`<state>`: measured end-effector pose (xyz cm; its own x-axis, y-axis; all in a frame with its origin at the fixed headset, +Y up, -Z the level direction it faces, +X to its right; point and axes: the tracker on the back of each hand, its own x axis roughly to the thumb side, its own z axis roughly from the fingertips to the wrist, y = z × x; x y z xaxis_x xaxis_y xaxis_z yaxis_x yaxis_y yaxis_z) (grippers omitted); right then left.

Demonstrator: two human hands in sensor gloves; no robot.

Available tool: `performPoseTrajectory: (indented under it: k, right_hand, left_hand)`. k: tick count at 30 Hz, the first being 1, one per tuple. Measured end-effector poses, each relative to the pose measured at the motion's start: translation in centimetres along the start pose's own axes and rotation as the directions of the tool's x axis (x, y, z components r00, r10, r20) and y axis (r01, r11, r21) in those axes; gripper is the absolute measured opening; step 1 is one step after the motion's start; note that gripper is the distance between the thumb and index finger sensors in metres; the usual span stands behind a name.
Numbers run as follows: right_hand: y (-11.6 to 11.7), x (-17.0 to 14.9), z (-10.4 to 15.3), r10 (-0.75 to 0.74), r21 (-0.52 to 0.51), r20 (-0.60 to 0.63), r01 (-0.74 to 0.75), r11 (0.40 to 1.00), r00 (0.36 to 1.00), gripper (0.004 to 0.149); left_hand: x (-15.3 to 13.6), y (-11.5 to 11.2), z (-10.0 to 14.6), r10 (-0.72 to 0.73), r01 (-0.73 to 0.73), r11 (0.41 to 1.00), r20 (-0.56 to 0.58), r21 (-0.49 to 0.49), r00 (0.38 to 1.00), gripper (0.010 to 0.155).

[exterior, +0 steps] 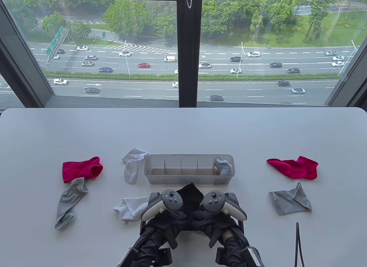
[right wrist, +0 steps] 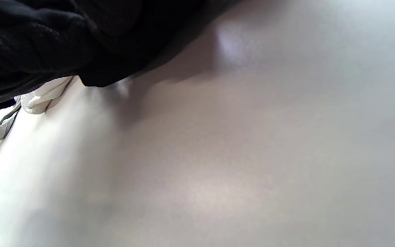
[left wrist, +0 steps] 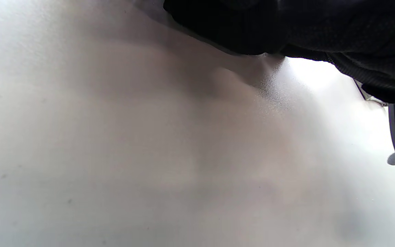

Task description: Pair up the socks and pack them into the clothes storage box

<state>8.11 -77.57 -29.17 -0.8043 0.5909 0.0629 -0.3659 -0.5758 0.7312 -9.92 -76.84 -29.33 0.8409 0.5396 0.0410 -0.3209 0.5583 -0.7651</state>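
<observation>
Working from my left across the white table (exterior: 183, 129): a red sock (exterior: 81, 168) and a grey sock (exterior: 68, 202) lie touching, then two white socks (exterior: 132, 166), one beside the storage box (exterior: 189, 179) and one near my left hand (exterior: 165, 209). Both hands meet over black socks (exterior: 189, 196) just in front of the box; my right hand (exterior: 213, 209) sits close against the left. Whether my fingers pinch or merely press the fabric I cannot tell, as the trackers hide them. I judge the black pair is being matched; next it needs folding and lifting into a free compartment, since the rightmost already holds grey-blue socks (exterior: 223, 166). Farther right lie another red sock (exterior: 295, 167) and grey sock (exterior: 289, 202), apart. Open table surrounds the box.
</observation>
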Motion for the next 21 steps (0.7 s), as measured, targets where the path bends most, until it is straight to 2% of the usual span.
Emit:
performPoseTrajectory:
  k: [2, 3, 4, 5, 7, 9, 10, 12, 13, 15, 17, 19, 21]
  right_hand:
    - [0.24, -0.04, -0.07, -0.013, 0.089, 0.010, 0.012, 0.996, 1.000, 0.062]
    - [0.09, 0.02, 0.05, 0.018, 0.061, -0.003, -0.018, 0.998, 1.000, 0.057]
    - [-0.20, 0.13, 0.09, 0.045, -0.060, -0.016, -0.046, 0.997, 0.999, 0.048]
    - [-0.22, 0.14, -0.02, 0.043, -0.094, -0.024, -0.045, 0.995, 0.999, 0.043]
    - [-0.18, 0.15, -0.10, 0.003, -0.052, -0.031, -0.004, 0.999, 1.000, 0.042]
    - [-0.21, 0.03, -0.06, -0.011, -0.082, -0.024, 0.009, 0.997, 1.000, 0.042]
    - [-0.23, -0.04, -0.06, -0.029, -0.080, -0.022, 0.028, 0.996, 0.999, 0.042]
    - [-0.17, -0.20, -0.13, -0.089, -0.087, -0.023, 0.086, 0.992, 0.996, 0.042]
    - [-0.18, -0.21, -0.11, -0.093, -0.090, -0.022, 0.090, 0.992, 0.995, 0.042]
    - [-0.22, -0.29, -0.06, -0.083, -0.092, -0.018, 0.081, 0.992, 0.996, 0.045]
    - [-0.20, -0.50, -0.04, -0.089, -0.071, -0.002, 0.089, 0.993, 0.996, 0.055]
    - [-0.26, -0.53, -0.04, -0.106, -0.091, -0.011, 0.105, 0.990, 0.994, 0.044]
    - [-0.28, -0.45, -0.15, -0.096, -0.085, -0.014, 0.095, 0.992, 0.995, 0.041]
  left_hand:
    - [-0.24, 0.15, 0.02, 0.030, -0.030, 1.000, 0.014, -0.001, 0.999, 0.043]
    - [-0.26, 0.20, 0.02, 0.034, -0.034, 0.999, 0.015, -0.005, 0.999, 0.043]
    - [-0.27, 0.20, 0.01, 0.039, -0.039, 0.999, 0.018, -0.013, 0.999, 0.043]
    - [-0.25, 0.21, 0.04, 0.040, -0.040, 0.999, 0.026, -0.004, 0.999, 0.043]
    - [-0.27, 0.06, -0.09, 0.042, -0.041, 0.999, 0.036, -0.026, 0.998, 0.058]
    - [-0.06, 0.01, -0.05, 0.017, -0.017, 1.000, 0.025, -0.012, 1.000, 0.066]
    - [0.07, -0.03, -0.05, -0.004, 0.004, 1.000, 0.018, 0.008, 1.000, 0.061]
    - [0.51, 0.06, 0.17, -0.060, 0.058, 0.990, 0.016, 0.125, 0.998, 0.045]
    - [0.59, 0.04, 0.12, -0.069, 0.066, 0.985, 0.017, 0.161, 0.997, 0.043]
    - [0.61, -0.11, 0.08, -0.080, 0.078, 0.986, 0.008, 0.145, 0.997, 0.041]
    - [0.49, -0.12, 0.07, -0.074, 0.072, 0.987, 0.013, 0.141, 0.997, 0.041]
    - [0.38, 0.01, 0.02, -0.053, 0.050, 0.990, 0.020, 0.129, 0.998, 0.041]
    - [0.26, 0.04, -0.03, -0.032, 0.029, 0.994, 0.033, 0.107, 0.999, 0.042]
